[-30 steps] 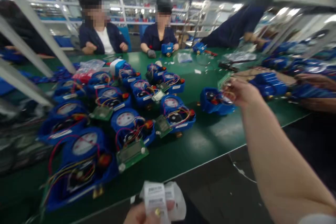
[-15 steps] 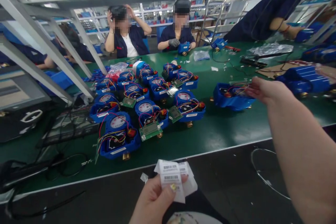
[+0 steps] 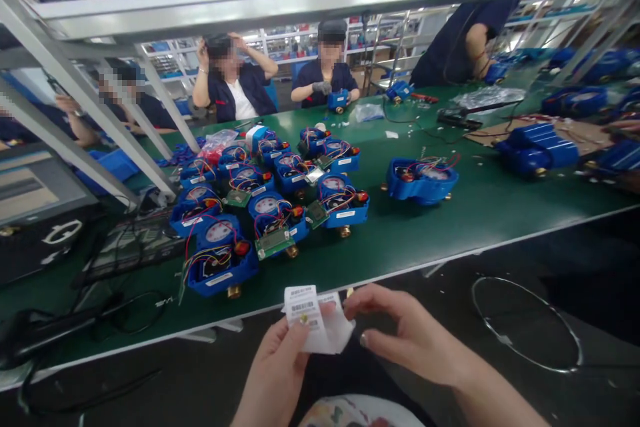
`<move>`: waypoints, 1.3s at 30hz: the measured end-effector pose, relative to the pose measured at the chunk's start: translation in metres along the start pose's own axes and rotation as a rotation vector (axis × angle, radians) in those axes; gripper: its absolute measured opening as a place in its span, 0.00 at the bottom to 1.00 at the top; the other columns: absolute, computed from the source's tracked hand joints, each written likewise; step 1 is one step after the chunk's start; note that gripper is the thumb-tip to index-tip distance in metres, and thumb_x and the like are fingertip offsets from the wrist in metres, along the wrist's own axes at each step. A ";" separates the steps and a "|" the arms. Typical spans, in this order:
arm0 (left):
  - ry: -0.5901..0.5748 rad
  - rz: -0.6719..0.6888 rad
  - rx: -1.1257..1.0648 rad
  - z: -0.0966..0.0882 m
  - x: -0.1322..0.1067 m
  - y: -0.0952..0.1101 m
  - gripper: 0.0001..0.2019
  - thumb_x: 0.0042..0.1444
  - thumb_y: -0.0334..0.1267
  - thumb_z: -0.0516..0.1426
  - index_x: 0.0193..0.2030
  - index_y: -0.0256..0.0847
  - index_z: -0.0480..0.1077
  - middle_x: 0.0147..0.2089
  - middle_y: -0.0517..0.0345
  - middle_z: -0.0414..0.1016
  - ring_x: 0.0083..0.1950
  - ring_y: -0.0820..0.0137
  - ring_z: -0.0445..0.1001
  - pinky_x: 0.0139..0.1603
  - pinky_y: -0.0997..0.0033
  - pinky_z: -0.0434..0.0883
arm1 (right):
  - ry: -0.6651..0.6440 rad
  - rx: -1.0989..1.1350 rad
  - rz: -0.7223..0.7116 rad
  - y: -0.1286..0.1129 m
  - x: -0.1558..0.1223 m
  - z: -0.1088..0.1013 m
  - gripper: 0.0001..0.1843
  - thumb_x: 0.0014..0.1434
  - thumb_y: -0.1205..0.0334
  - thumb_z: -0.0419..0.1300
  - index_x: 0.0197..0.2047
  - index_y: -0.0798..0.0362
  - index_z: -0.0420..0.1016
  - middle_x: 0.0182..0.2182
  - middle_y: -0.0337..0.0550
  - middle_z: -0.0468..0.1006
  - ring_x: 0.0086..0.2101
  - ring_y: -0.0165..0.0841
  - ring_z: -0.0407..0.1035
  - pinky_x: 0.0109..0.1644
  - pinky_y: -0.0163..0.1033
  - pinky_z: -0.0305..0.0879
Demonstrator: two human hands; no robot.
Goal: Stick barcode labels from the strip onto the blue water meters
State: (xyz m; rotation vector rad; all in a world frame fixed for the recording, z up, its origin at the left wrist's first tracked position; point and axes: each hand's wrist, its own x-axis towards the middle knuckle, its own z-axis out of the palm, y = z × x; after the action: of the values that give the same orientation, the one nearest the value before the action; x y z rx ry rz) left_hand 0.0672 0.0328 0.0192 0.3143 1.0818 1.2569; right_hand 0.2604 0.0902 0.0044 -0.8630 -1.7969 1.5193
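Observation:
My left hand (image 3: 286,353) pinches a folded strip of white barcode labels (image 3: 306,312) above my lap, its thumb across the front. Just right of the strip is my right hand (image 3: 400,327), thumb and fingers apart, holding nothing; its fingertips come close to the labels' edge. Past the bench edge stands a lone blue water meter (image 3: 423,183) with coloured wires and a brass fitting. Left of it, several open blue meters (image 3: 220,273) stand grouped, with dials, wires and white stickers. Green circuit boards (image 3: 275,240) hang from some of them.
A green bench (image 3: 360,267) holds the meters. Metal struts (image 3: 95,127) and a shelf beam (image 3: 280,3) cross above. Co-workers (image 3: 325,80) sit opposite, one holding a blue meter. A black handheld tool (image 3: 40,327) lies at left, a wire loop (image 3: 527,323) below at right.
My right hand has left the lone blue meter and come back beside the label strip. The left hand still holds the labels. The view has shifted slightly.

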 end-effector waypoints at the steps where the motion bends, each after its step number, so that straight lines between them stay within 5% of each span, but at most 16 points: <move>1: 0.002 0.012 -0.025 -0.001 0.002 0.001 0.18 0.41 0.45 0.70 0.38 0.36 0.80 0.43 0.46 0.81 0.43 0.64 0.76 0.41 0.78 0.73 | -0.008 0.011 0.013 0.002 -0.002 0.008 0.19 0.49 0.71 0.56 0.45 0.52 0.73 0.39 0.41 0.76 0.41 0.35 0.70 0.48 0.40 0.65; 6: 0.092 0.121 -0.081 -0.006 0.007 0.014 0.19 0.40 0.42 0.71 0.39 0.34 0.79 0.46 0.45 0.80 0.45 0.64 0.76 0.41 0.80 0.75 | -0.004 0.019 0.088 0.008 -0.008 0.015 0.21 0.46 0.72 0.54 0.45 0.52 0.73 0.34 0.38 0.76 0.36 0.34 0.70 0.43 0.38 0.64; 15: 0.210 0.242 -0.121 0.006 0.001 0.027 0.11 0.56 0.32 0.57 0.41 0.29 0.78 0.50 0.42 0.78 0.49 0.61 0.76 0.42 0.76 0.77 | 0.031 0.048 0.119 0.012 -0.023 0.000 0.20 0.50 0.67 0.56 0.48 0.53 0.70 0.33 0.39 0.74 0.35 0.35 0.68 0.40 0.38 0.62; 20: 0.204 0.225 -0.131 0.002 0.004 0.025 0.11 0.53 0.34 0.60 0.41 0.31 0.79 0.53 0.43 0.76 0.48 0.61 0.76 0.41 0.77 0.77 | 0.047 0.092 0.085 0.012 -0.027 -0.002 0.16 0.54 0.66 0.58 0.48 0.53 0.70 0.34 0.40 0.74 0.35 0.34 0.67 0.41 0.37 0.64; 25: 0.242 0.138 -0.129 0.003 0.006 0.017 0.13 0.41 0.31 0.67 0.37 0.34 0.79 0.46 0.45 0.80 0.44 0.64 0.76 0.39 0.76 0.77 | 0.094 0.138 -0.129 0.001 -0.020 0.003 0.15 0.59 0.66 0.58 0.51 0.48 0.70 0.37 0.39 0.75 0.36 0.31 0.69 0.41 0.34 0.66; 30: 0.195 0.052 -0.087 0.011 0.005 0.008 0.11 0.37 0.31 0.69 0.32 0.38 0.80 0.40 0.50 0.82 0.43 0.64 0.77 0.38 0.80 0.74 | 0.198 -0.043 -0.226 -0.001 -0.008 0.014 0.10 0.61 0.65 0.60 0.46 0.47 0.75 0.38 0.39 0.78 0.34 0.29 0.71 0.37 0.31 0.68; 39: 0.020 -0.047 -0.013 0.011 -0.001 0.004 0.17 0.46 0.41 0.67 0.44 0.38 0.79 0.47 0.49 0.80 0.41 0.68 0.77 0.42 0.80 0.72 | 0.340 -0.320 -0.304 0.009 -0.011 0.017 0.09 0.58 0.70 0.58 0.39 0.46 0.75 0.31 0.32 0.78 0.30 0.27 0.73 0.35 0.28 0.67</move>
State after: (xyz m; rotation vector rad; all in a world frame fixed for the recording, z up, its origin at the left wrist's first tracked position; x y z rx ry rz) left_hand 0.0733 0.0368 0.0281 0.2656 1.0918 1.2271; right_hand 0.2538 0.0727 -0.0079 -0.8864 -1.8365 0.8520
